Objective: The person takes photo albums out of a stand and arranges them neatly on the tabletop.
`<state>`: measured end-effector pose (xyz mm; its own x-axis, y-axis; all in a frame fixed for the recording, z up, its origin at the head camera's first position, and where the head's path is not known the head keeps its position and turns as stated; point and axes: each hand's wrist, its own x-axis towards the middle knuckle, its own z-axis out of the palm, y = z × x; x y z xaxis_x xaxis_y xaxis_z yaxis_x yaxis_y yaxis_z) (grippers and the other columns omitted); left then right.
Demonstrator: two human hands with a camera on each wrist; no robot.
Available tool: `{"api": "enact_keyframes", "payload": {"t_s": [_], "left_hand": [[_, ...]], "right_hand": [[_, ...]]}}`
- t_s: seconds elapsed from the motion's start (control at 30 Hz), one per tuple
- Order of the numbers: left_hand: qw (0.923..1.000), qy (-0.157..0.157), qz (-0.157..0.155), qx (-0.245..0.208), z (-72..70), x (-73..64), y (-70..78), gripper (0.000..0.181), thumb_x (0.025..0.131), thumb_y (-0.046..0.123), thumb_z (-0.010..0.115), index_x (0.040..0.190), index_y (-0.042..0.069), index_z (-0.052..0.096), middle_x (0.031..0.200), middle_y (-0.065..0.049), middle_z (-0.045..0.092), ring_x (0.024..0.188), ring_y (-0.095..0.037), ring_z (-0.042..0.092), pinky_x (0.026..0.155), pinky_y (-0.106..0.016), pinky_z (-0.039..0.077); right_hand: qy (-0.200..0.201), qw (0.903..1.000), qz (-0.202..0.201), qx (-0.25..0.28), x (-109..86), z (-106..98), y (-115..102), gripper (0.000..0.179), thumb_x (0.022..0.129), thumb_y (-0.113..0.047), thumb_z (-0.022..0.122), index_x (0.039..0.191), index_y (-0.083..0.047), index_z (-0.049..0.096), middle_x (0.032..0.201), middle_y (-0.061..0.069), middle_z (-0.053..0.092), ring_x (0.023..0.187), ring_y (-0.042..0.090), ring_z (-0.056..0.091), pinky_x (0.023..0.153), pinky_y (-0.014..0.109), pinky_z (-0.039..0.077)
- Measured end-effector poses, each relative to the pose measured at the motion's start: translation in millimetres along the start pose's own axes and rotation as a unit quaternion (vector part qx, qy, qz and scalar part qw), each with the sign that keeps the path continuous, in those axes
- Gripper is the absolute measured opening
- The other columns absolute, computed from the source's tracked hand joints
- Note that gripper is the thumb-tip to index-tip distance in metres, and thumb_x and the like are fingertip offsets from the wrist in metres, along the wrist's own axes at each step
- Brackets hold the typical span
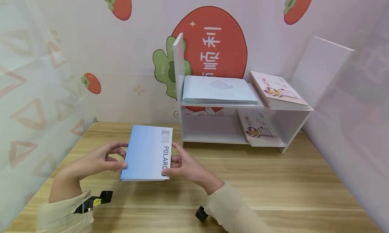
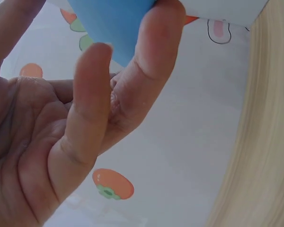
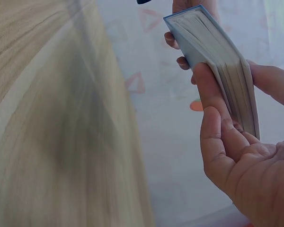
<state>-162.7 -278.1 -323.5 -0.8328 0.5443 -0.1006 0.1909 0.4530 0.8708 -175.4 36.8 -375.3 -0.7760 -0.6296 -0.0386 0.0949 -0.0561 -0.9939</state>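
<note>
Your left hand and right hand, partly closed, pinch opposite edges of the blue "POLARO"-lettered album lower left of frame centre, where uneven finger pressure could splay its covers.

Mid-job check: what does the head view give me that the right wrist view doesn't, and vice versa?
Head view only: the white shelf, its whale-print book, the illustrated book at upper right and a similar one below, plus "POLARO" lettering on the blue book.

Right wrist view only: the blue book's pages edge-on in full thickness, and right-hand fingers against its underside.

Both: the blue book, left hand, right hand, wooden table and printed wall.
</note>
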Motion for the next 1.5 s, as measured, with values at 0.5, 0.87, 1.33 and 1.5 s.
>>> {"api": "enact_keyframes", "payload": {"t_s": [0.5,0.87,1.33,1.5], "left_hand": [[0.9989,-0.039,-0.019,-0.018,-18.7,-5.9,-24.2,0.069,0.097,0.008,0.060,0.146,-0.016,0.020,0.112,-0.014,0.053,0.081,-0.022,0.068,0.077,-0.032,0.057],[0.9977,-0.049,-0.045,-0.014,-21.8,-6.8,-37.8,0.069,0.096,0.011,0.061,0.146,-0.017,0.022,0.111,-0.014,0.054,0.085,-0.021,0.066,0.079,-0.029,0.056],[0.9943,-0.067,-0.077,-0.029,-23.9,-8.1,-50.0,0.072,0.097,0.015,0.060,0.146,-0.018,0.019,0.113,-0.017,0.054,0.092,-0.021,0.068,0.081,-0.028,0.056],[0.9943,-0.069,-0.077,-0.029,-26.1,-7.3,-52.8,0.073,0.097,0.016,0.060,0.147,-0.017,0.019,0.114,-0.017,0.054,0.092,-0.021,0.069,0.081,-0.029,0.056]], "right_hand": [[0.026,0.9995,0.014,0.013,14.4,19.7,12.7,0.090,0.085,0.007,0.071,0.156,-0.025,0.026,0.119,0.016,0.070,0.101,0.027,0.072,0.092,0.037,0.057],[0.012,0.9996,0.019,0.018,22.5,23.8,25.7,0.091,0.085,0.010,0.070,0.157,-0.022,0.024,0.117,0.019,0.070,0.092,0.019,0.071,0.085,0.028,0.056],[0.007,0.9989,0.040,0.025,27.0,28.1,33.1,0.092,0.085,0.011,0.068,0.158,-0.021,0.021,0.119,0.020,0.070,0.092,0.017,0.068,0.083,0.027,0.054],[0.009,0.9990,0.041,0.018,29.4,27.3,33.1,0.091,0.086,0.008,0.069,0.158,-0.022,0.022,0.118,0.018,0.070,0.091,0.017,0.068,0.084,0.027,0.054]]}}
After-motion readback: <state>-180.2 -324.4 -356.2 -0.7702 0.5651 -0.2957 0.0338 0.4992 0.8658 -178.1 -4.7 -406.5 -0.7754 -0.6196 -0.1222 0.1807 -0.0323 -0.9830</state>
